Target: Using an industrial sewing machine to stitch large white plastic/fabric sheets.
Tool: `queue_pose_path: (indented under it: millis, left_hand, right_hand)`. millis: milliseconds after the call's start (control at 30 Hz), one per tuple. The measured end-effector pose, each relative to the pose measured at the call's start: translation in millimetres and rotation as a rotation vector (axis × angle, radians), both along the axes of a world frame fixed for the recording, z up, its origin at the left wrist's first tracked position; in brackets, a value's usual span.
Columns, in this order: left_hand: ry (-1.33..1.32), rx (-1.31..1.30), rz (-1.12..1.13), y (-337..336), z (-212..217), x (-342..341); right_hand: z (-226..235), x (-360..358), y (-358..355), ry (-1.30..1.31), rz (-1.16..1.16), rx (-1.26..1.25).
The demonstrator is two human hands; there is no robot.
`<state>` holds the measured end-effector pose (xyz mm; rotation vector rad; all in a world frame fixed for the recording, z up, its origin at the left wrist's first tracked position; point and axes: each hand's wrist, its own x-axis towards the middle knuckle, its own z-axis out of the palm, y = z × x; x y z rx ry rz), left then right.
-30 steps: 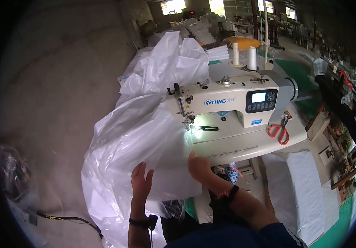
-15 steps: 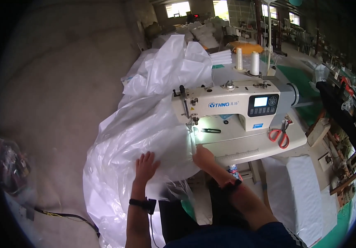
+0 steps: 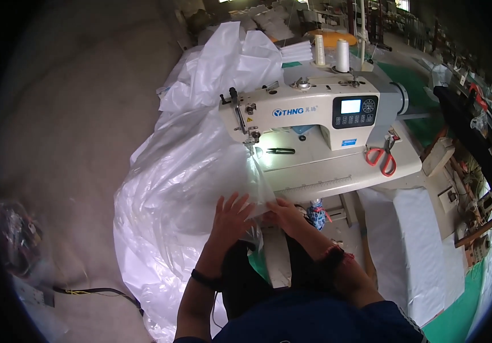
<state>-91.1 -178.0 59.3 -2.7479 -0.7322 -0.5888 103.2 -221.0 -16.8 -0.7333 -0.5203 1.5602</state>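
A large translucent white plastic sheet [image 3: 166, 183] spreads over the left of the table and hangs toward my lap. Its right edge runs under the needle area of a white sewing machine [image 3: 320, 117], where a lamp shines. Just in front of the table's edge, my right hand [image 3: 286, 216] is closed on that sheet edge, fingers pinched. My left hand [image 3: 230, 222] rests over the sheet beside it, fingers spread. Black thread snips [image 3: 281, 151] lie on the machine bed behind the sheet.
Red-handled scissors [image 3: 381, 161] lie on the right of the bed. Two thread cones [image 3: 342, 56] stand behind the machine. Stacked white material [image 3: 406, 246] hangs at the lower right. A black cable [image 3: 94, 297] crosses the floor at left.
My right hand has come back toward me from near the needle, with the sheet edge in it. My left hand has moved right, closer to it. The view has tilted downward.
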Motion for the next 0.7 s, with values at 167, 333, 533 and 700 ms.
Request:
queue_pose_path:
  millis: [167,333,533,700]
  left_hand:
    - [-0.077,-0.122,-0.169,24.1,-9.7,0.2]
    - [-0.331,-0.156,0.2,62.0,32.7,9.0]
    - [0.026,0.209,0.005,61.4,54.0,39.5]
    - [-0.051,-0.065,-0.239,-2.0,1.5,43.8]
  right_hand:
    - [-12.2,1.9,4.0,-0.028,0.057,0.027]
    - [-16.8,-3.8,4.7,-0.263,0.048,-0.072]
    - [-4.5,-17.9,3.2,-0.27,-0.094,0.055]
    - [0.2,-9.4,-2.1,0.062,-0.048,0.079]
